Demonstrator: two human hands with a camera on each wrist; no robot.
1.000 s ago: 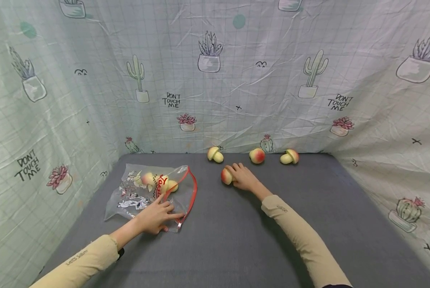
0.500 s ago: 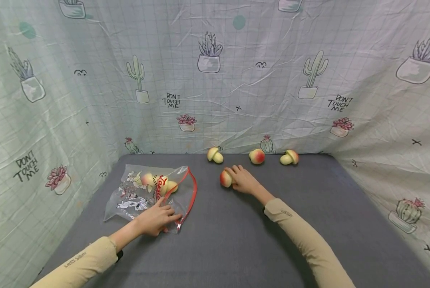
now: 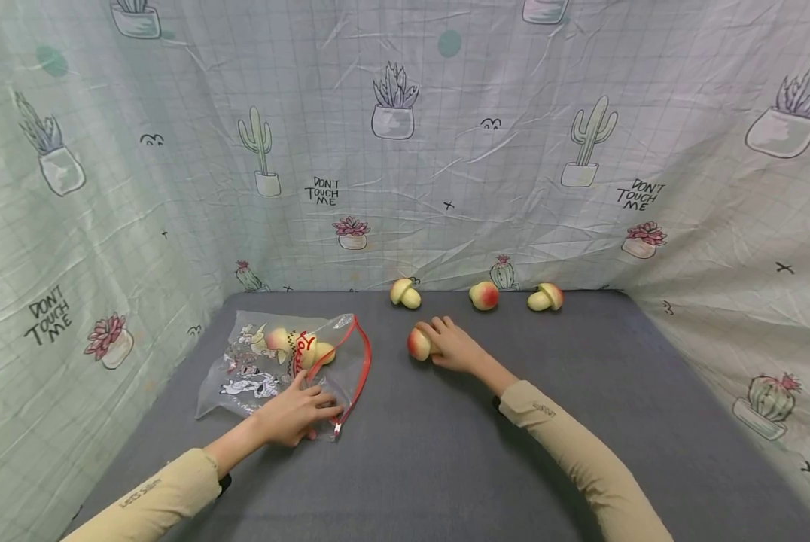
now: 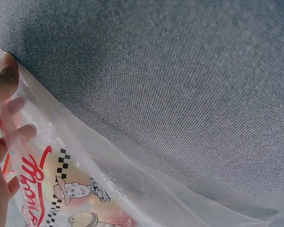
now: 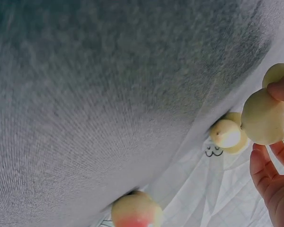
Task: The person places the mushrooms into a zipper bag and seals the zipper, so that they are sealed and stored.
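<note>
Near the table's (image 3: 391, 482) left edge lies a clear bag (image 3: 276, 373), mushrooms (image 3: 324, 352) showing inside. Our left hand (image 3: 293, 415) pinches it by the red-edged mouth, which faces right. One loose mushroom (image 3: 406, 293) lies at the back edge. Our right hand (image 3: 455, 348) grips the held mushroom (image 3: 418, 344) well to the mouth's right, cap leftward, its long axis roughly crosswise. Farther right, two more (image 3: 484, 295) line the back edge.

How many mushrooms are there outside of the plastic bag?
4. One held mushroom in the right hand; along the table's far edge, left mushroom, middle mushroom, right mushroom. At least one bagged mushroom shows inside the plastic bag, partly hidden.
</note>
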